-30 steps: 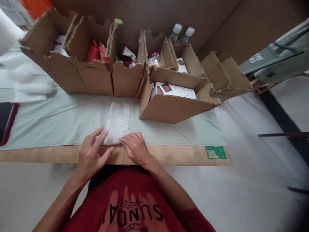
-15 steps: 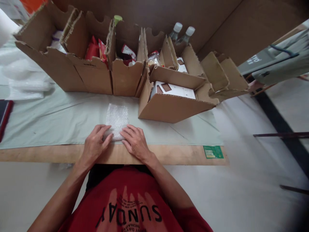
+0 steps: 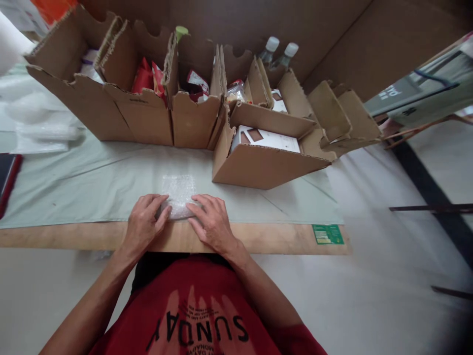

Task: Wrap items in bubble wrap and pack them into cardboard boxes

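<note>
A small clear piece of bubble wrap (image 3: 180, 190) lies on the pale green cloth close to the table's front edge. At its near left corner, my left hand (image 3: 147, 217) pinches the edge between thumb and fingers. On the opposite side my right hand (image 3: 212, 219) holds the near right edge, thumb below and fingers curved over it. Whether something is wrapped inside cannot be made out.
A row of cardboard bins (image 3: 195, 118) with packets stands behind, and a separate cardboard box (image 3: 266, 165) holds a white carton (image 3: 271, 139). More bubble wrap (image 3: 44, 123) is piled at left, near a dark red-edged object (image 3: 8, 177). Two bottles (image 3: 286, 54) stand at the back.
The bubble wrap now looks shorter, its far edge closer to me. Both hands stay on its sides, with the right fingers a little more curled.
</note>
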### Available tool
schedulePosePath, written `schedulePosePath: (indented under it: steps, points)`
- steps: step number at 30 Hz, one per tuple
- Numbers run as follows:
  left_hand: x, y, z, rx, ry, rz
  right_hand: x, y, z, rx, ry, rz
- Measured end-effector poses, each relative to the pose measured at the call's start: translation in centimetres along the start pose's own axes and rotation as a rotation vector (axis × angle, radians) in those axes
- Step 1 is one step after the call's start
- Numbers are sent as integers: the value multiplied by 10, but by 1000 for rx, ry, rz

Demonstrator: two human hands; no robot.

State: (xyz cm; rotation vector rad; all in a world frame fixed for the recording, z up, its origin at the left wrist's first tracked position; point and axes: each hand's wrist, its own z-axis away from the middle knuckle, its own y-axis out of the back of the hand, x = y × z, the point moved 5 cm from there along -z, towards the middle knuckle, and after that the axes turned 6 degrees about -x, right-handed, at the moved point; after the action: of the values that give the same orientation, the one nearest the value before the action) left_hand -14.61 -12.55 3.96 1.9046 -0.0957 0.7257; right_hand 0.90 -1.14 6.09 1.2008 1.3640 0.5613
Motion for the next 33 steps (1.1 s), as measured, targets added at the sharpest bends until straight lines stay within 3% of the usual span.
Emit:
schedulePosePath:
  steps: [5,9,14,17,21,23,27,33]
  points:
    - [6,8,7,59,19,29,2,-12,-14,-122,58,-1]
    - [16,16,20,-25,-50,110,0,-7,-10,-137,43,-135]
    - [4,6,11,-16,53,57,-4,1,-5,-74,-58,-70]
    - [-2,1,2,11,100,20,-12,-2,-9,-75,18,36]
    - [4,14,12,117,184,120,-7,-16,-20,-145,-4,13]
    - [10,23,25,147,248,245,1,-17,-23,-91,-97,-99]
    - [25,24,43,43,349,513,9,-11,-15,39,-206,-314]
    - [36,10,39,-61,480,730,5,6,9,202,-278,-429]
